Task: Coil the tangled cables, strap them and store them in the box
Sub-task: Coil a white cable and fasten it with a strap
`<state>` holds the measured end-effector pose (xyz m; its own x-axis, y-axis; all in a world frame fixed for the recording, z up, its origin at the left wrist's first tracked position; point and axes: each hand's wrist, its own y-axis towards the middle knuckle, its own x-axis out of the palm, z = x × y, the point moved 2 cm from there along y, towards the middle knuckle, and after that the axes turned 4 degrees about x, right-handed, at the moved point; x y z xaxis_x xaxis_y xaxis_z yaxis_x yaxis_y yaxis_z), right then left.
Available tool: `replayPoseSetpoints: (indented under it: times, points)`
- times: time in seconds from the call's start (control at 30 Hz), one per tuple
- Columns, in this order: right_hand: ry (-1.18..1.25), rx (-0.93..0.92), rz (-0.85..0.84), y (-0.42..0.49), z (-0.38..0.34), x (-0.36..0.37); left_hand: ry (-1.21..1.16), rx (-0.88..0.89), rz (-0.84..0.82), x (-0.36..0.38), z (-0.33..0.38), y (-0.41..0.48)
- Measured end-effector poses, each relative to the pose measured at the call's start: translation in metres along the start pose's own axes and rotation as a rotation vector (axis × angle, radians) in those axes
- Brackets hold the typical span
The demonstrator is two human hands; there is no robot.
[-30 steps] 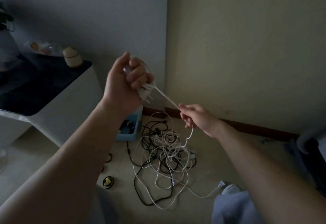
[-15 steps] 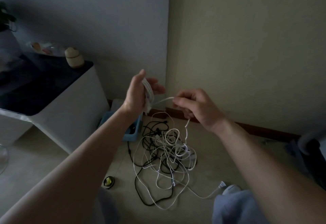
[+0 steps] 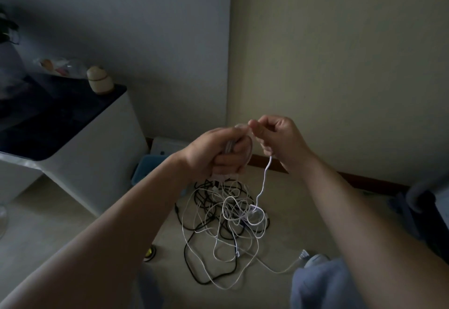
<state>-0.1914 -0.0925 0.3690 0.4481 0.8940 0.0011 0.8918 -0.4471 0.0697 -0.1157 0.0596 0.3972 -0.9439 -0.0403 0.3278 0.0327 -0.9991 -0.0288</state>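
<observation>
Both left hand (image 3: 213, 153) and right hand (image 3: 279, 138) grip white cable (image 3: 263, 182) over tangled cables (image 3: 226, 218); left forearm (image 3: 136, 211) half-hides blue box (image 3: 145, 165).

This looks like a dim corner of a room in a home: two plain painted walls meet at the far side, with a dark skirting board (image 3: 364, 179) along a pale floor (image 3: 303, 211). At the left stands a white cabinet (image 3: 97, 143) whose dark top carries a small jar (image 3: 100, 80), with plant leaves (image 3: 7, 29) at the far left edge. A blue box (image 3: 145, 165) and loose cables (image 3: 226, 216) lie on the floor near the corner.
</observation>
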Motion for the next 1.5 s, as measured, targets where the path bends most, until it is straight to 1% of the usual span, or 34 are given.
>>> replayPoseSetpoints:
  times: [0.1, 0.17, 0.23, 0.3, 0.37, 0.43, 0.5, 0.53, 0.63, 0.7, 0.77, 0.8, 0.87, 0.97, 1.0, 1.07, 1.13, 1.2, 1.23, 1.3, 1.4, 1.5]
  points:
    - [-0.014, 0.074, -0.06, 0.001, 0.014, -0.004, -0.27, 0.093, -0.07, -0.01, 0.007, -0.003]
    - [-0.059, 0.111, -0.098, 0.0, 0.022, -0.004, -0.409, 0.172, -0.04, -0.018, 0.014, -0.005]
    - [-0.114, 0.168, -0.135, 0.0, 0.03, -0.002, -0.513, 0.269, 0.048, -0.026, 0.022, -0.008]
    - [-0.159, 0.256, -0.18, -0.001, 0.037, 0.0, -0.586, 0.372, 0.174, -0.039, 0.03, -0.013]
    - [-0.235, 0.343, -0.208, -0.003, 0.041, -0.001, -0.576, 0.481, 0.341, -0.054, 0.038, -0.018]
    - [-0.306, 0.391, -0.202, -0.005, 0.041, -0.004, -0.525, 0.58, 0.528, -0.067, 0.042, -0.021]
    - [-0.297, 0.378, -0.197, -0.006, 0.038, -0.005, -0.435, 0.63, 0.671, -0.075, 0.04, -0.022]
    - [-0.275, 0.356, -0.198, -0.006, 0.035, -0.004, -0.329, 0.633, 0.717, -0.077, 0.038, -0.022]
    - [-0.2, 0.287, -0.195, -0.005, 0.02, 0.003, 0.143, 0.594, 0.875, -0.078, 0.022, -0.017]
    - [-0.153, 0.231, -0.217, -0.005, 0.007, 0.01, 0.348, 0.517, 0.925, -0.077, 0.011, -0.013]
    - [-0.101, 0.162, -0.24, -0.007, -0.006, 0.016, 0.441, 0.429, 0.905, -0.071, 0.003, -0.008]
    - [-0.067, 0.126, -0.244, -0.008, -0.012, 0.018, 0.452, 0.385, 0.854, -0.066, 0.0, -0.006]
    - [-0.007, 0.058, -0.213, -0.01, -0.021, 0.015, 0.499, 0.288, 0.695, -0.052, -0.005, -0.003]
    - [0.046, -0.028, -0.1, -0.008, -0.026, 0.005, 0.586, 0.092, 0.443, -0.03, -0.013, 0.001]
    - [0.066, -0.048, -0.056, -0.007, -0.026, 0.001, 0.575, 0.045, 0.376, -0.025, -0.016, 0.004]
    - [0.095, -0.071, 0.034, -0.004, -0.022, -0.009, 0.467, -0.004, 0.303, -0.013, -0.018, 0.006]
    - [0.078, -0.072, 0.111, -0.001, -0.016, -0.016, 0.353, 0.012, 0.221, -0.005, -0.015, 0.006]
    - [0.034, -0.032, 0.156, 0.0, -0.007, -0.018, 0.215, 0.077, 0.106, 0.001, -0.007, 0.005]
    - [0.016, 0.0, 0.156, 0.001, -0.001, -0.018, 0.116, 0.102, 0.065, 0.001, -0.003, 0.004]
    - [-0.018, 0.065, 0.091, 0.002, 0.01, -0.015, -0.074, 0.155, 0.028, 0.0, 0.006, 0.004]
    - [-0.144, 0.158, -0.088, 0.0, 0.023, -0.006, -0.293, 0.26, 0.083, -0.01, 0.013, 0.002]
    - [-0.226, 0.259, -0.209, -0.005, 0.029, 0.006, -0.515, 0.388, 0.256, -0.028, 0.021, -0.003]
